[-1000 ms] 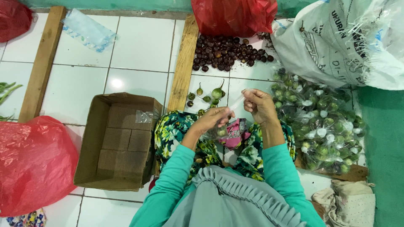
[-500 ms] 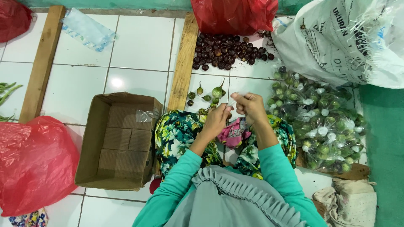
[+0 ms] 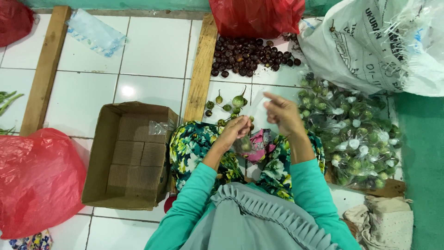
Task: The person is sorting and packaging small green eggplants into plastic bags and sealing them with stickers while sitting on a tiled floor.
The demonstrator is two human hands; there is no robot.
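Observation:
My left hand [image 3: 235, 131] and my right hand [image 3: 280, 112] are raised over my lap, both closed on a small clear plastic bag [image 3: 252, 121] that holds a few round green fruits. The bag hangs below my left hand and stretches up to my right fingers. Several loose green fruits with stems [image 3: 230, 104] lie on the white tile just beyond my hands. To the right lies a heap of filled clear bags of green fruits [image 3: 355, 133].
An open cardboard box [image 3: 132, 155] stands at my left knee. Dark round fruits [image 3: 249, 56] are piled ahead, below a red bag [image 3: 256, 16]. A white sack [image 3: 374, 44] is at the right, another red bag [image 3: 37, 178] at the left. Wooden slats [image 3: 201, 69] cross the tiles.
My hands came close together over my lap, then my right hand lifted up and to the right, pulling the top of the bag taut while my left hand stayed low.

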